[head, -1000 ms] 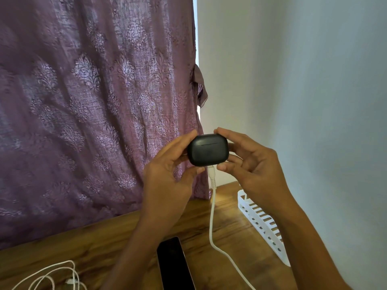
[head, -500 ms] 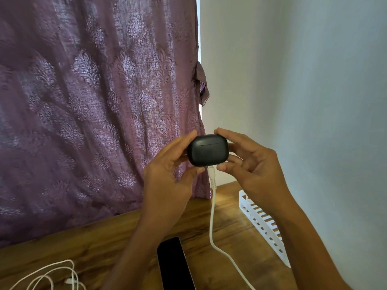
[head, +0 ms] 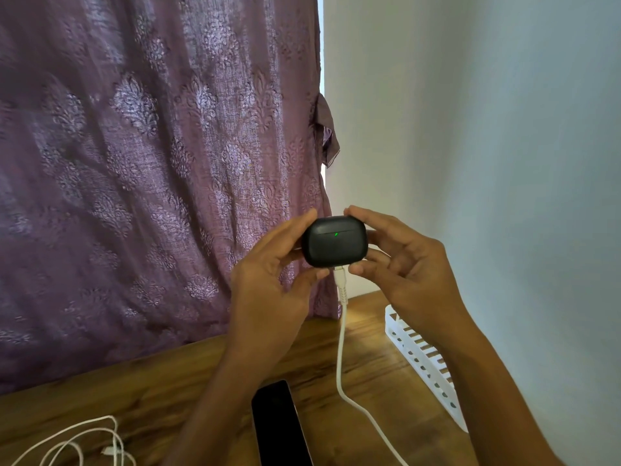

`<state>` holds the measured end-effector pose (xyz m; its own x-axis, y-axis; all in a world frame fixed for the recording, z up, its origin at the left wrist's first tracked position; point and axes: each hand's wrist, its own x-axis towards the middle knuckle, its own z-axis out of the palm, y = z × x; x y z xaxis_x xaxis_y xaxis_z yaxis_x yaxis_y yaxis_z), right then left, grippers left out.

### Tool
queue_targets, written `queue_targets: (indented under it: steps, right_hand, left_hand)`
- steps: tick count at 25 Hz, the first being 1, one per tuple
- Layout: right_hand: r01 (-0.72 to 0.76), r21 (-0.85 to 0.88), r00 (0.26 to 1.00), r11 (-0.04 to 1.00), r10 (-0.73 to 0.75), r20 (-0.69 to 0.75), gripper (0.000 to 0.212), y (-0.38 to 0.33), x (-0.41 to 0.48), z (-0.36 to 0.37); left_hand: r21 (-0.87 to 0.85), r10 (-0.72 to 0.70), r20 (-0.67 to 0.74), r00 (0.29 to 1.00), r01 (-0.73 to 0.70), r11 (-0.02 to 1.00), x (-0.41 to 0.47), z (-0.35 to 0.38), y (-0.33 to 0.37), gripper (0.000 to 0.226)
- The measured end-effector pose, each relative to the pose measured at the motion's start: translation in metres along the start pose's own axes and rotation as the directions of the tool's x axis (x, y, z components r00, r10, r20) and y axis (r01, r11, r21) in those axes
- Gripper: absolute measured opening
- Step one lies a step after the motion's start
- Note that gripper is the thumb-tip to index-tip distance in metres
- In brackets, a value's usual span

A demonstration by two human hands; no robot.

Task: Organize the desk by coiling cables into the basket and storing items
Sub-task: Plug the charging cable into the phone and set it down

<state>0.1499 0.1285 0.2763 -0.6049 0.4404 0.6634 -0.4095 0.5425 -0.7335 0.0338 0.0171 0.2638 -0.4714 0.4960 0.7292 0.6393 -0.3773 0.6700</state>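
Your left grip (head: 268,284) and right grip (head: 406,267) are both raised above the tabletop (head: 161,391), and between them they grasp the black earbud case (head: 334,242). On the left, your forefinger curls over the case's upper corner and your thumb presses under its lower edge. On the right, your forefinger lies along the top and your thumb pinches just beneath the bottom corner. The case faces you with its lid closed, and a small green light glows just below the lid seam. A white charging cable (head: 340,348) is plugged into the case's underside. It hangs straight down to the wood, then bends away toward the lower right and out of view. The white slotted basket (head: 424,366) sits on the tabletop against the pale wall (head: 504,129), partly hidden behind your right forearm and well below the case. A dark phone (head: 279,425) lies flat on the wood under your left forearm, just left of the hanging cable. A second white cable (head: 108,451) lies in loose loops at the near left edge, well apart from the basket. A purple patterned curtain (head: 151,163) hangs behind the tabletop.
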Motion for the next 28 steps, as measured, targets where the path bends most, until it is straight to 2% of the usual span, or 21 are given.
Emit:
queue_targets:
  steps: [6, 11, 16, 19, 23, 28]
  right_hand:
    - [-0.084, 0.017, 0.996, 0.996, 0.083, 0.028, 0.063, 0.019, -0.006, 0.0]
    - [-0.297, -0.042, 0.95, 0.954, 0.3, 0.09, 0.056, 0.069, -0.027, 0.002]
    - [-0.552, -0.15, 0.805, 0.82, 0.571, 0.163, 0.057, 0.146, -0.06, 0.011]
    - [-0.629, -0.256, 0.716, 0.734, 0.675, 0.177, 0.055, 0.182, -0.077, 0.014]
    - [-0.665, -0.36, 0.637, 0.654, 0.748, 0.183, 0.049, 0.212, -0.096, 0.02]
    - [-0.627, -0.534, 0.587, 0.567, 0.795, 0.156, 0.058, 0.244, -0.115, 0.025]
  left_hand:
    - [-0.012, -0.049, 0.026, 0.998, 0.049, 0.999, -0.008, 0.002, -0.017, 0.062]
    - [0.021, -0.229, 0.024, 0.973, 0.229, 0.973, -0.041, 0.01, -0.072, 0.057]
    - [0.171, -0.46, 0.051, 0.887, 0.446, 0.879, -0.087, 0.027, -0.131, 0.061]
    - [0.304, -0.578, 0.082, 0.812, 0.532, 0.791, -0.108, 0.035, -0.158, 0.058]
    - [0.513, -0.651, 0.114, 0.751, 0.516, 0.685, -0.129, 0.041, -0.187, 0.055]
    - [0.689, -0.659, 0.173, 0.732, 0.388, 0.612, -0.142, 0.043, -0.2, 0.054]
